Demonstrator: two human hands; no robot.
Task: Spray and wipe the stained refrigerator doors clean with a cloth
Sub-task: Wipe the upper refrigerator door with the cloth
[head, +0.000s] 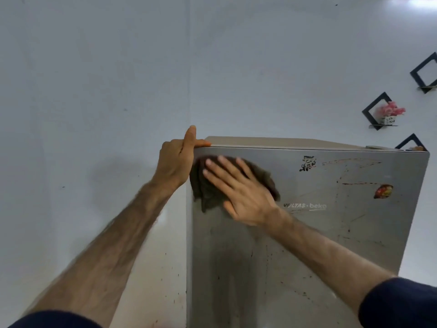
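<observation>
A silver refrigerator door [319, 233] fills the lower right, marked with reddish-brown streaks and splatters. My right hand [238, 192] lies flat with spread fingers on a dark brown cloth [205, 192], pressing it against the door's upper left corner. My left hand [177, 159] grips the top left corner of the door, thumb along the top edge, index finger raised. No spray bottle is in view.
Two stickers are on the door, a black one [307, 163] near the top and a red one [383, 192] at the right. On the white wall hang black diamond shelves [376, 112], one bearing a pink flower pot [390, 112]. Specks stain the wall [163, 268] left of the fridge.
</observation>
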